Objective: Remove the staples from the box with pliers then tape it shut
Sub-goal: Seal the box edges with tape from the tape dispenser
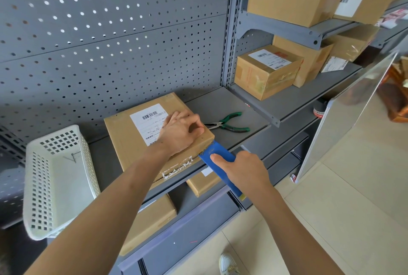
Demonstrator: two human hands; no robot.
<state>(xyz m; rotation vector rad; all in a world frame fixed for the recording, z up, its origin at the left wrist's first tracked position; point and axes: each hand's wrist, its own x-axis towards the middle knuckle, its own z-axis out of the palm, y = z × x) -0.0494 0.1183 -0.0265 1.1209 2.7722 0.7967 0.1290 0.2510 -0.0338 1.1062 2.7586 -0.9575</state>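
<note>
1. The box (pixel 141 140) lies flat on a grey metal shelf (pixel 231 107) in front of a pegboard wall (pixel 110 32), with a white shipping label (pixel 150 120) on its top face.
2. The left hand (pixel 178 133) rests on the right part of the box top, its grip loosely curled with thumb and forefinger pressed together at the box's right edge; whether they pinch anything I cannot tell.
3. The right hand (pixel 247 171) grips a blue tape dispenser (pixel 220 164), thumb on its upper face and fingers wrapped beneath.
4. The dispenser's front edge touches the near right corner of the box.
5. The pliers (pixel 227 122), with green handles, lie on the shelf just to the right of the box, jaws pointing toward it, touched by neither hand.
6. A white plastic basket (pixel 57 179) stands at the left end of the shelf, beside the box.
7. Other cardboard boxes (pixel 267 71) sit on the shelves to the right and on the shelf below.
</note>
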